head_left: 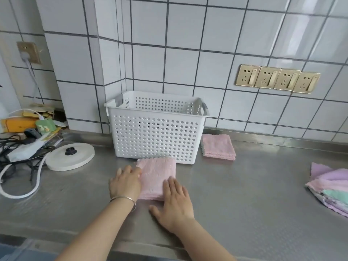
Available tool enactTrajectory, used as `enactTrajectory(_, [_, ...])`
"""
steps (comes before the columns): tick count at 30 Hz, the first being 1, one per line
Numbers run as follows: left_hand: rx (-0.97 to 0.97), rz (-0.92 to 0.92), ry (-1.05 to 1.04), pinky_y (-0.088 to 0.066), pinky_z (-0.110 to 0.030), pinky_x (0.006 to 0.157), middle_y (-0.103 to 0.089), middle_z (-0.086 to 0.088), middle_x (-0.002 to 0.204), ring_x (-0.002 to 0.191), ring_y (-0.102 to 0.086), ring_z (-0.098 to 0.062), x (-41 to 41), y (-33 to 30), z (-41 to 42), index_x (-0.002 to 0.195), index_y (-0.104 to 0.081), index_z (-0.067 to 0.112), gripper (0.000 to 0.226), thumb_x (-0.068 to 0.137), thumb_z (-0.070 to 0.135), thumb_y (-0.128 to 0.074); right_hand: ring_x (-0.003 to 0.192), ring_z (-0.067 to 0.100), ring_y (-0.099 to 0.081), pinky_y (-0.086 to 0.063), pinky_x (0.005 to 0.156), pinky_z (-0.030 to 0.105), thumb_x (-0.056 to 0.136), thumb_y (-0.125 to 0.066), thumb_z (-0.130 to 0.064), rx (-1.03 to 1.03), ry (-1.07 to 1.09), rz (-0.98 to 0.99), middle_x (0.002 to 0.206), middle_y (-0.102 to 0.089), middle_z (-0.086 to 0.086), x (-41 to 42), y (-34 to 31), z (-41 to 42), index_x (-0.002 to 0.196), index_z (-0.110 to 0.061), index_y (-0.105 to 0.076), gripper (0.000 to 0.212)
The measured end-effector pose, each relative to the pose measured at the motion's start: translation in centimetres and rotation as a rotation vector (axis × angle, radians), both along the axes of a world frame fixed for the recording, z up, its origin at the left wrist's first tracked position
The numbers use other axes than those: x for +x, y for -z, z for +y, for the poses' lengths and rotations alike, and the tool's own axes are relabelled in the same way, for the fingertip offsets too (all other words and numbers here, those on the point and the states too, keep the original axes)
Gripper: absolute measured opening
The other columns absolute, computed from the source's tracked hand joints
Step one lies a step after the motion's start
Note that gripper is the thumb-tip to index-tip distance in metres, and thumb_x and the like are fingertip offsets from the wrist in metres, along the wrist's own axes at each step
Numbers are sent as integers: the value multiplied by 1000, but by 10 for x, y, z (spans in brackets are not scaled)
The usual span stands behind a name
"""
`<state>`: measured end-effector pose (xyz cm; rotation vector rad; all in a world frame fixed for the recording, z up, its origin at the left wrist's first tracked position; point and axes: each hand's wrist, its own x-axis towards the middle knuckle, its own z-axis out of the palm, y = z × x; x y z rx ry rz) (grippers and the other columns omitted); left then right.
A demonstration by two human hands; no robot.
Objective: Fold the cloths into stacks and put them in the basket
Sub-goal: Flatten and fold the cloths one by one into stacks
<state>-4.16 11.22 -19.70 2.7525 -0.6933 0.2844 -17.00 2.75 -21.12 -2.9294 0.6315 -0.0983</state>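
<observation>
A folded pink cloth (157, 174) lies on the steel counter just in front of the white perforated basket (156, 136). My left hand (125, 182) rests on the cloth's left edge, fingers curled against it. Flat on the cloth's lower right corner lies my right hand (175, 199), fingers spread. A second stack of folded pink cloths (218, 146) sits to the right of the basket. A pile of unfolded cloths (331, 187), purple, pink and mint, lies at the right edge. I cannot see the basket's floor from here.
A white round kettle base (70, 157) with its cord sits left of the basket. Cables, a charger and packets clutter the far left (28, 132). A tiled wall with a row of gold sockets (276, 80) stands behind the counter.
</observation>
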Motion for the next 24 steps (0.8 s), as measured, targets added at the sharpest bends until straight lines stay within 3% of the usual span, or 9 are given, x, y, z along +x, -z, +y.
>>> enactTrajectory(2, [55,-11,-24,-40,-33,83,-55,2,120,113,-46,-21,1,2,6,120,-53,36,31,94,30,-37,146,22,5,0,119,40,81,-21,-64,60,-9,58,158,4,10,2,-3,5,149,-9,0,90])
enactTrajectory(4, [49,-21,-8,-38,-34,82,-55,0,121,112,-46,-23,6,7,17,121,-52,38,33,93,30,-35,145,23,0,-4,119,40,89,-35,-58,181,-12,31,158,-2,10,0,-11,3,149,-10,-6,82])
enactTrajectory(7, [144,0,50,-44,-41,85,-60,-12,101,93,-52,-33,43,30,-1,108,-66,26,29,82,27,-53,143,26,-12,-13,116,39,92,-43,-47,392,40,-154,155,-21,9,-24,-29,-26,147,-13,-19,69])
enactTrajectory(10, [139,-120,237,-47,-48,88,-58,-3,92,84,-51,-28,110,109,-71,99,-66,32,29,73,39,-55,133,27,-28,-25,111,38,90,-51,-38,322,194,-373,144,-39,9,-77,-43,-80,142,-13,-32,60])
enactTrajectory(12, [7,-134,332,-46,-52,90,-58,-5,98,89,-52,-30,70,80,-101,96,-62,31,28,71,40,-54,126,28,-36,-31,105,36,89,-53,-32,227,333,-459,136,-47,9,-124,-46,-122,137,-13,-40,53])
enactTrajectory(16, [-162,-33,546,-49,-44,78,-66,-10,94,89,-62,-38,-121,-37,-152,91,-67,19,18,73,19,-72,121,29,-43,-34,99,35,87,-51,-21,59,706,-498,127,-54,8,-242,-40,-217,128,-13,-51,42])
enactTrajectory(20, [-85,133,781,-50,-36,84,-64,3,106,101,-63,-24,-197,-30,-231,101,-64,26,18,83,26,-61,118,26,-43,-38,91,35,91,-44,-16,-79,880,-286,126,-54,2,-333,-31,-294,126,-19,-52,36])
enactTrajectory(24, [-56,136,953,-47,-28,89,-62,6,113,109,-59,-17,-247,-21,-304,109,-62,26,24,86,28,-56,125,22,-38,-35,92,33,90,-41,-10,-141,801,-195,132,-51,-2,-355,-31,-347,129,-23,-48,42])
